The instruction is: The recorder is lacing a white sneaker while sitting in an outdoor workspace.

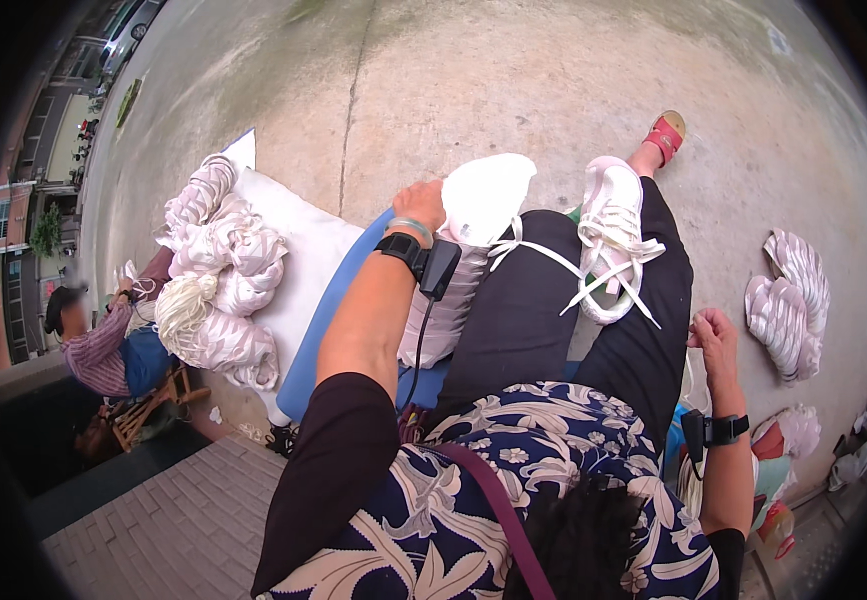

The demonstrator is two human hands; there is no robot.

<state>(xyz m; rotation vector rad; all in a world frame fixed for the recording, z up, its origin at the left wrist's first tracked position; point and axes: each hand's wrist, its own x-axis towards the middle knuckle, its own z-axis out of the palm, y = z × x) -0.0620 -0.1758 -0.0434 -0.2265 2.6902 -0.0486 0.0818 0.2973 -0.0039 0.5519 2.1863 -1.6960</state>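
Observation:
Across my lap lies a white lace-up shoe upper point(611, 240), its loose white laces trailing over my dark trousers. My left hand point(420, 205) is closed at the edge of a bright white shoe piece point(492, 195), its fingertips partly hidden. Below that piece, a stack of pinkish-white shoe pieces point(459, 300) rests by my left thigh. Out past my right thigh, my right hand point(717, 340) has its fingers pinched together; what they hold, if anything, is too small to make out. Pale strands point(695, 380) hang just under it.
Bundled shoe uppers point(224, 260) cover part of a white sheet point(299, 215) on the left, beside a blue surface point(329, 310). More bundles point(789, 305) lie on the concrete at right, near bags point(789, 440). Another person point(114, 340) sits far left.

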